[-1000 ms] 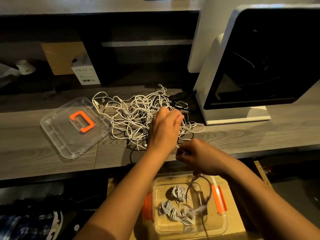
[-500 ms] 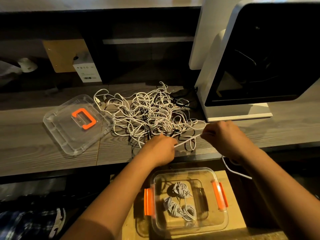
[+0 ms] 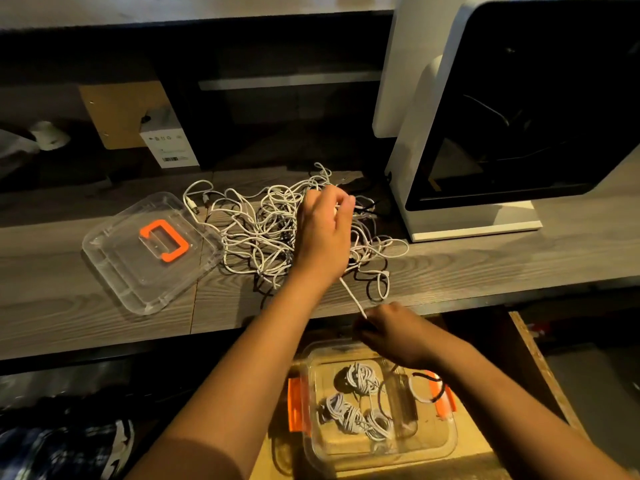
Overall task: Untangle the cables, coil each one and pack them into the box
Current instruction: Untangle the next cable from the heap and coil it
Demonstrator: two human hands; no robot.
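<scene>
At frame centre, the left grip (image 3: pixel 323 233) grasps the cable tangle (image 3: pixel 263 230); lower down, the right grip (image 3: pixel 391 332) pinches one white cable (image 3: pixel 351 294).

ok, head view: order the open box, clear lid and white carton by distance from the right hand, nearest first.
1. open box, directly below the right hand.
2. clear lid, left on the desk.
3. white carton, far back left, behind the lid.

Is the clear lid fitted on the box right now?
No, the lid lies flat on the desk left of the cable tangle, and the box stands open below the desk edge with coiled cables inside.
</scene>
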